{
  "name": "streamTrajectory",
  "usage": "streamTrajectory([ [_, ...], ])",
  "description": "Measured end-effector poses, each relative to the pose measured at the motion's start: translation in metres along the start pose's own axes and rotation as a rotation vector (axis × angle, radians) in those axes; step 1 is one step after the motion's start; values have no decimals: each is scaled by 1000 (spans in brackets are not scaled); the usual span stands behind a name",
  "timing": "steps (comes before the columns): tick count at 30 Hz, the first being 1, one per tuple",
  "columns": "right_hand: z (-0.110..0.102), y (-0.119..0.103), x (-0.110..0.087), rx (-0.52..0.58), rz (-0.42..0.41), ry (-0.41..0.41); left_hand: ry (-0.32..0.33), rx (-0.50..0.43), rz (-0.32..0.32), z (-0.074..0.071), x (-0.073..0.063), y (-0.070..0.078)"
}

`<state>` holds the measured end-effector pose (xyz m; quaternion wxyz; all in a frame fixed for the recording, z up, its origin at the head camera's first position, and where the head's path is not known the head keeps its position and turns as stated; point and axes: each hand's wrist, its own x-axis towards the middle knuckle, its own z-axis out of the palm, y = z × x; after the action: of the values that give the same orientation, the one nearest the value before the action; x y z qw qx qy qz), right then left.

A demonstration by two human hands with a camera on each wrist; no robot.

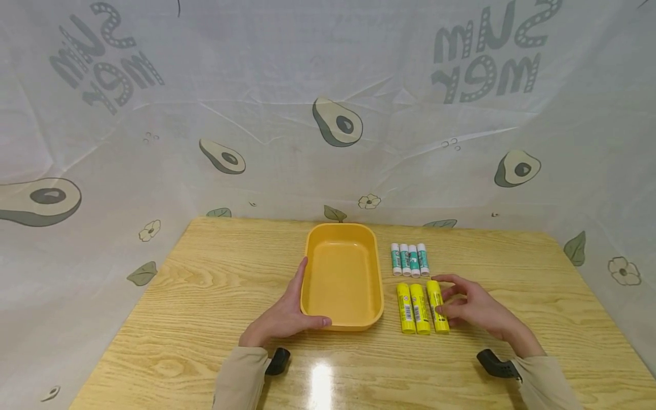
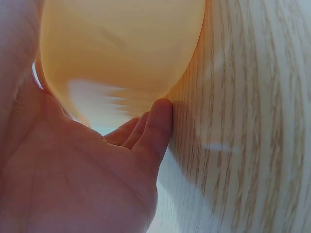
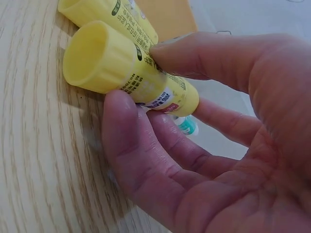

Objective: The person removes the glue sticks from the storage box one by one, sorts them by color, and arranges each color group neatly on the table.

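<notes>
My left hand (image 1: 287,313) rests against the near left corner of a yellow plastic tray (image 1: 342,279). Its fingers lie straight along the outer left wall, with the thumb stretched along the near rim. In the left wrist view, fingertips (image 2: 160,114) touch the tray wall (image 2: 121,43) low by the table. To the right, my right hand (image 1: 476,307) pinches the rightmost yellow glue stick (image 1: 438,307), also seen in the right wrist view (image 3: 129,68). Two more yellow glue sticks, a middle one (image 1: 420,309) and a left one (image 1: 406,309), lie beside it.
Several smaller white-and-green glue sticks (image 1: 414,261) lie in a row behind the yellow ones. Everything is on a wood-grain table (image 1: 205,319). A pale printed cloth (image 1: 277,114) hangs behind the table and along its sides.
</notes>
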<state>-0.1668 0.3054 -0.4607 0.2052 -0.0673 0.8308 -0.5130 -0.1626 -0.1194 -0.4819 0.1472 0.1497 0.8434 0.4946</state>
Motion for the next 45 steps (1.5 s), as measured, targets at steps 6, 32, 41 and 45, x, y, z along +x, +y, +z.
streamTrajectory([
  [6,2,-1,1,0,20,-7,3,3,-2,0,1,0],
  [32,5,0,6,-39,97,11,5,6,-2,4,3,-1],
  [41,4,5,4,-8,112,-2,-3,-1,-2,5,1,0],
  [45,3,5,3,0,103,0,-6,-4,1,4,1,1],
])
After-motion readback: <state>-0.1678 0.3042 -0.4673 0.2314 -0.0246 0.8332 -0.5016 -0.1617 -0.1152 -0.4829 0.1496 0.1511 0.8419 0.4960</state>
